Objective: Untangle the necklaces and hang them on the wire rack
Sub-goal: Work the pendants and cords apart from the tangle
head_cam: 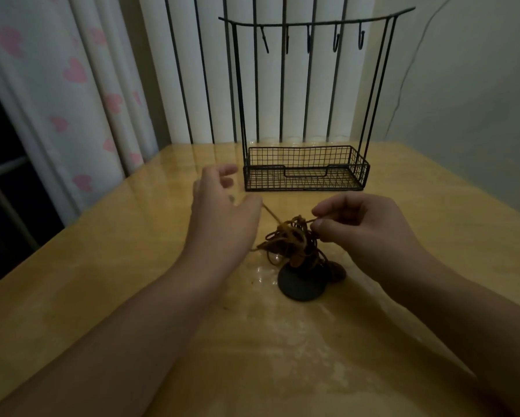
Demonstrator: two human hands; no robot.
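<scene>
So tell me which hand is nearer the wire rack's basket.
Left. The left hand hovers just beside the basket's front left corner; the right hand sits lower, over the tangled necklaces.

Dim room, heart-print curtain (pixel 72 94) (left)

Table (pixel 102 281): wire rack (pixel 305 168), tangled necklaces (pixel 294 248).

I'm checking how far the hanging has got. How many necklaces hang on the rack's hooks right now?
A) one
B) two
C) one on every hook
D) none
D: every hook on the wire rack is bare, and the cords are in one tangle on the table, worked by the left hand and right hand.
</scene>
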